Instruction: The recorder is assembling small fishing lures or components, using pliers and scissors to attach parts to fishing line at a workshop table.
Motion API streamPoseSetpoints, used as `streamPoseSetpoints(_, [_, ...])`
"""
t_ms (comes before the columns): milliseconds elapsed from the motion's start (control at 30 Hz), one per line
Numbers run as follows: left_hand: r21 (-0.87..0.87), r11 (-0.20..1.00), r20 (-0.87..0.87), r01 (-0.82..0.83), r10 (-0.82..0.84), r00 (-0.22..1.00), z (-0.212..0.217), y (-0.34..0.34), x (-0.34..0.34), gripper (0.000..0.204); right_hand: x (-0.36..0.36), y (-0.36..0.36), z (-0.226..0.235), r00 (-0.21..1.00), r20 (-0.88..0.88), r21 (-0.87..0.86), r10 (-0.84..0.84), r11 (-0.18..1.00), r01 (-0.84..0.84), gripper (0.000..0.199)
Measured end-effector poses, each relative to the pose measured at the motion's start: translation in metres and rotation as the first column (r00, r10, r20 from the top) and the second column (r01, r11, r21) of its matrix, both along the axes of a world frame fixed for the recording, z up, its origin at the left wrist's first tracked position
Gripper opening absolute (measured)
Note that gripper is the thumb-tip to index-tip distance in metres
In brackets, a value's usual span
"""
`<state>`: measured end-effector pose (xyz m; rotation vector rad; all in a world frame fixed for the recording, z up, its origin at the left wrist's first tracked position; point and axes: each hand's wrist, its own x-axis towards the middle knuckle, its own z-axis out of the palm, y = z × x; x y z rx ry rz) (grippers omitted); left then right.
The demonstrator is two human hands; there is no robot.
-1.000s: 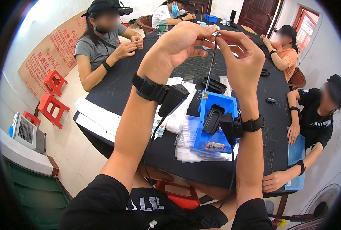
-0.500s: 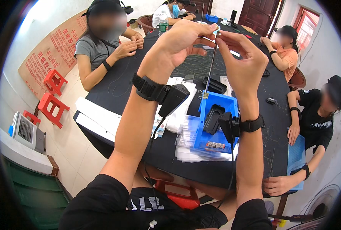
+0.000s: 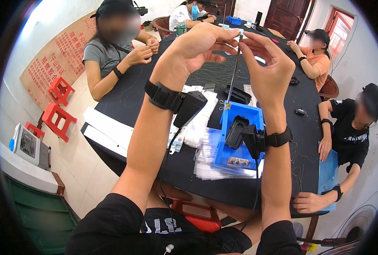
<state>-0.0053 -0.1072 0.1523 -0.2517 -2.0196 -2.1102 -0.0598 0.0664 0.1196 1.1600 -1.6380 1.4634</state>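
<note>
1. The left hand (image 3: 201, 46) is raised above the blue tray (image 3: 240, 140), its fingers curled and its fingertips pinching the upper end of a thin dark cord (image 3: 234, 72).
2. The right hand (image 3: 267, 70) is held up just beside the left one, thumb and forefinger closed on the same upper end of the cord, the other fingers loosely bent.
3. The cord hangs straight down from the fingertips toward the blue tray, with a small tag (image 3: 227, 106) at its lower end, just over the tray's far rim.
4. The blue tray sits on the dark tabletop (image 3: 125, 102) directly below the hands, and a black moulded part (image 3: 235, 131) lies inside it.
5. A stack of clear plastic bags (image 3: 210, 165) lies under and to the left of the tray, with white packets (image 3: 197, 127) beside it.
6. Each wrist carries a black strap with a small black box: one (image 3: 189, 108) left of the tray, one (image 3: 250, 140) over the tray.
7. Long white boxes (image 3: 106, 131) lie at the tabletop's edge, well left of the tray.
8. Other people sit around the tabletop; one hand (image 3: 310, 202) rests on it right of the tray, near a blue sheet (image 3: 327, 170).
</note>
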Motion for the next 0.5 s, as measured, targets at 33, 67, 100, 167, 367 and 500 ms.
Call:
streamPoseSetpoints(33, [-0.002,1.000,0.003,0.005,-0.005,1.000,0.0002,-0.0004,0.0001,0.019,0.0000,-0.0001,0.0001,1.000,0.005,0.007,-0.004,1.000,0.004,0.027])
streamPoseSetpoints(67, [-0.005,1.000,0.006,0.002,-0.002,1.000,0.0001,-0.0006,0.0002,0.019,0.0001,-0.0001,0.0000,1.000,-0.010,0.006,0.000,1.000,0.000,0.027])
streamPoseSetpoints(100, [-0.010,1.000,0.003,0.008,-0.008,1.000,0.0000,-0.0009,0.0001,0.019,0.0002,0.0000,0.0000,1.000,-0.012,0.005,0.004,1.000,-0.004,0.027])
streamPoseSetpoints(167, [-0.024,1.000,-0.006,0.002,-0.002,1.000,-0.0006,-0.0015,0.0000,0.019,0.0005,0.0000,-0.0002,1.000,-0.016,0.008,0.005,1.000,-0.004,0.026])
streamPoseSetpoints(367, [-0.057,0.998,0.000,0.036,-0.036,0.999,-0.0023,-0.0046,-0.0024,0.022,-0.0005,0.0002,-0.0008,1.000,-0.022,0.023,-0.009,1.000,0.009,0.026])
streamPoseSetpoints(500, [-0.081,0.995,-0.009,0.055,-0.056,0.998,-0.0044,-0.0073,-0.0058,0.023,-0.0026,-0.0024,-0.0018,0.998,-0.058,-0.011,-0.010,1.000,0.010,0.023])
